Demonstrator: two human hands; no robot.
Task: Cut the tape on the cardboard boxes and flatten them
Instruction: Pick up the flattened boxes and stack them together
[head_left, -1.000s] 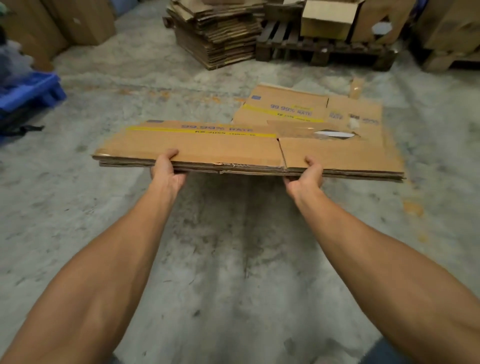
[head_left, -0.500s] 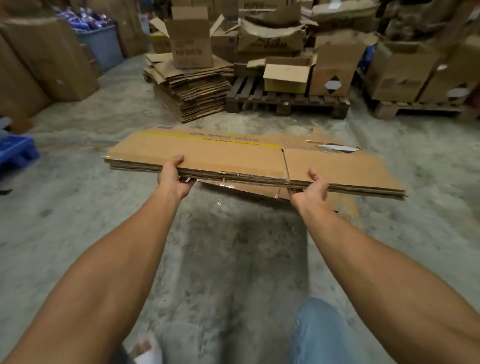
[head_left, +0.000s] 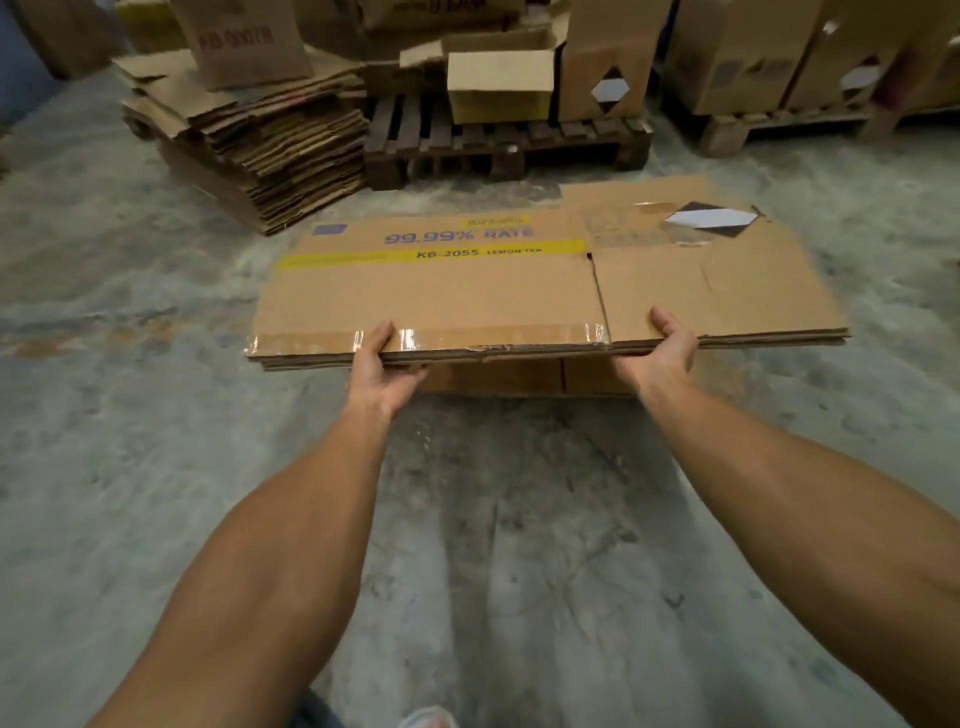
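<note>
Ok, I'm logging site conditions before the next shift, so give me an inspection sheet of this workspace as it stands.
Surface: grey stained concrete floor.
Job's things: flattened brown cardboard boxes with a yellow stripe, held level as a bundle; clear tape on the near edge.
Clutter: another brown flattened cardboard sheet on the floor beneath.
Grippers: left hand and right hand grip the bundle's near edge, thumbs on top.
Cables: nothing seen.
Surroundings: tall stack of flattened cardboard, dark wooden pallet carrying upright brown boxes.
</note>
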